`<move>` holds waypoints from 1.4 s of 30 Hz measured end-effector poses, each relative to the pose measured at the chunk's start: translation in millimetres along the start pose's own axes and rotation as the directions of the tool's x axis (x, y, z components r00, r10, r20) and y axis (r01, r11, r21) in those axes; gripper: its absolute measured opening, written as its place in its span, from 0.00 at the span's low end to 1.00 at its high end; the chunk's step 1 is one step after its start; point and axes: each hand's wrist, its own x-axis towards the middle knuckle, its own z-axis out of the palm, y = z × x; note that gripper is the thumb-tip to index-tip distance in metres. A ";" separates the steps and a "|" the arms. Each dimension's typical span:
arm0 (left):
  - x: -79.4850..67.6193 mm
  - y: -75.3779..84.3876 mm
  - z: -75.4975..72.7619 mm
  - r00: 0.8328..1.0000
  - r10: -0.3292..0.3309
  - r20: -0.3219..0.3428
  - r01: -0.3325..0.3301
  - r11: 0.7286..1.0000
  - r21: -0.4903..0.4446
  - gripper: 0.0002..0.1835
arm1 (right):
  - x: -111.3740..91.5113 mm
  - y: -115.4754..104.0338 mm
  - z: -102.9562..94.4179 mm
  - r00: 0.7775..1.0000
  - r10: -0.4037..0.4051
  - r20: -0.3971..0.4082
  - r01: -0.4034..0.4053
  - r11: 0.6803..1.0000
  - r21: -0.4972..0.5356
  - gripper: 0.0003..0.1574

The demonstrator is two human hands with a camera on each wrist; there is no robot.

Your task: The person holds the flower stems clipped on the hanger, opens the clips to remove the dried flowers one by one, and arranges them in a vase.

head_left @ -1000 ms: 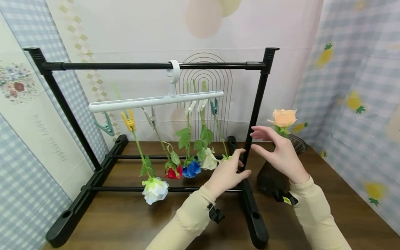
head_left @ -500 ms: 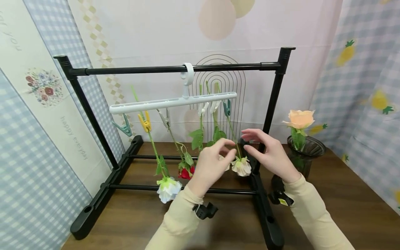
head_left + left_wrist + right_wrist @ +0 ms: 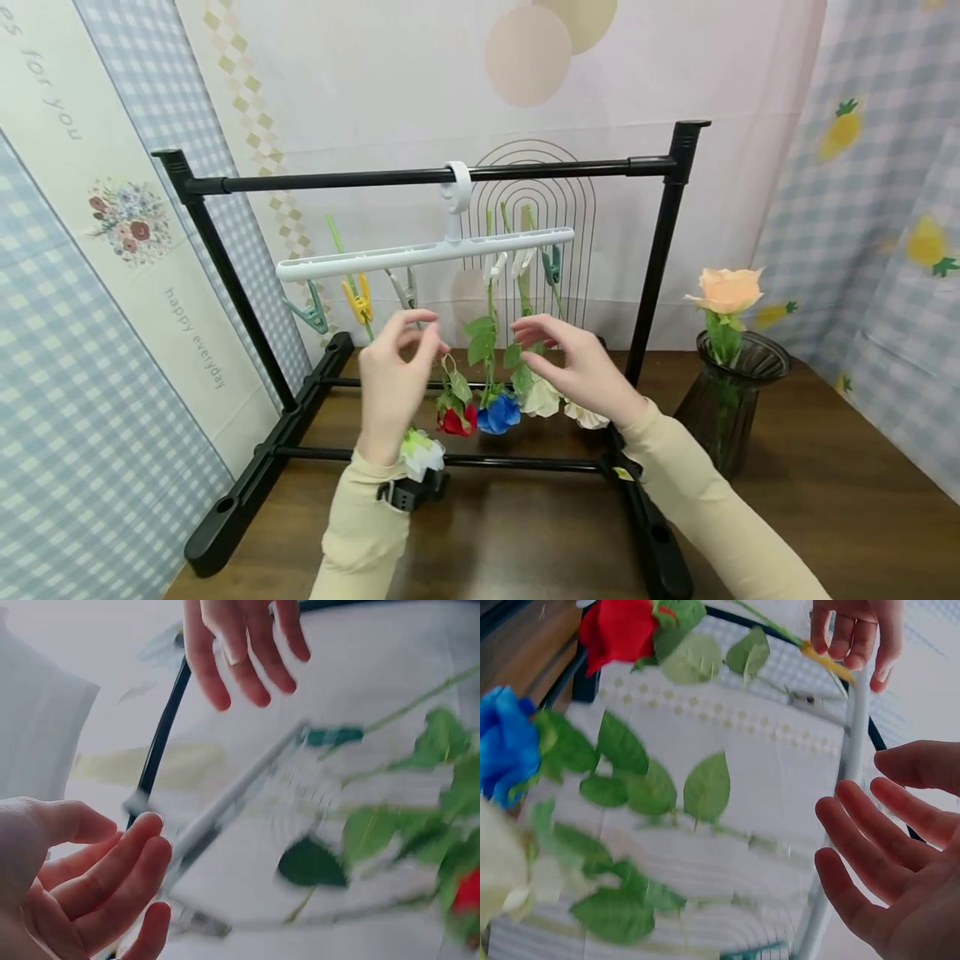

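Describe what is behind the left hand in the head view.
Behind the left hand, a green stem drops from the yellow clip out of sight; a white flower shows lower down, partly covered. Also covered are the stem's lower part and parts of the rack.

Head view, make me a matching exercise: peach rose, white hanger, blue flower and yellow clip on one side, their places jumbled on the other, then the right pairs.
Things:
1. peach rose
2. white hanger
3. blue flower
4. yellow clip

Places:
A. hanging head-down between the red flower and a cream flower
B. between a teal clip and the grey clip
C. standing in the dark glass vase
D. hooked over the black top bar

Pairs: 1-C, 2-D, 3-A, 4-B
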 end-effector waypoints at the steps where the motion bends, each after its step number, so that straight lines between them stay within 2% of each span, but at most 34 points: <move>1: 1.4 -2.9 -6.8 1.000 -0.015 -0.016 0.016 1.000 0.015 0.07 | 5.7 -2.7 5.1 1.000 -0.008 0.009 0.008 1.000 0.007 0.20; 4: 3.2 -11.1 -25.6 0.997 -0.064 -0.046 0.067 0.996 0.064 0.07 | 22.6 -11.9 19.7 0.999 -0.036 0.037 0.035 0.999 0.014 0.19; 8: 0.9 -22.1 -42.3 0.991 -0.119 -0.060 0.124 0.989 0.083 0.07 | 41.8 -25.3 36.0 0.996 -0.060 0.060 0.060 0.998 0.004 0.19; 14: -4.5 -34.8 -55.5 0.980 -0.178 -0.089 0.185 0.979 0.083 0.09 | 63.7 -44.6 55.1 0.993 -0.069 0.100 0.073 0.997 -0.039 0.19; 16: -5.3 -36.7 -58.7 0.976 -0.197 -0.093 0.208 0.971 0.118 0.09 | 69.1 -50.6 60.0 0.992 -0.052 0.114 0.058 0.997 -0.053 0.19; 19: -4.5 -37.5 -63.0 0.965 -0.254 -0.061 0.261 0.947 0.188 0.10 | 78.1 -59.7 67.0 0.994 -0.032 0.106 0.042 0.994 -0.101 0.19; 23: -2.1 -38.7 -64.4 0.933 -0.355 0.052 0.333 0.910 0.248 0.17 | 91.7 -70.8 77.2 0.998 -0.018 0.055 0.028 0.980 -0.197 0.18; 25: -0.9 -40.0 -63.2 0.920 -0.382 0.090 0.351 0.903 0.247 0.20 | 98.1 -76.2 82.4 0.999 -0.010 0.032 0.018 0.968 -0.251 0.19; 27: 0.6 -40.9 -61.4 0.914 -0.395 0.099 0.362 0.899 0.245 0.21 | 104.2 -81.1 87.6 1.000 -0.002 0.019 0.007 0.953 -0.301 0.19; 32: 2.9 -41.5 -54.5 0.911 -0.407 0.061 0.385 0.895 0.224 0.21 | 115.2 -89.0 97.3 0.999 0.026 -0.022 -0.033 0.908 -0.417 0.24; 36: 3.7 -42.1 -49.9 0.922 -0.387 0.013 0.377 0.903 0.205 0.19 | 123.1 -91.7 103.5 0.998 0.024 -0.066 -0.053 0.871 -0.488 0.26; 42: 1.4 -44.3 -46.0 0.934 -0.355 -0.033 0.354 0.913 0.203 0.16 | 130.7 -93.1 111.4 0.994 -0.002 -0.113 -0.057 0.853 -0.519 0.30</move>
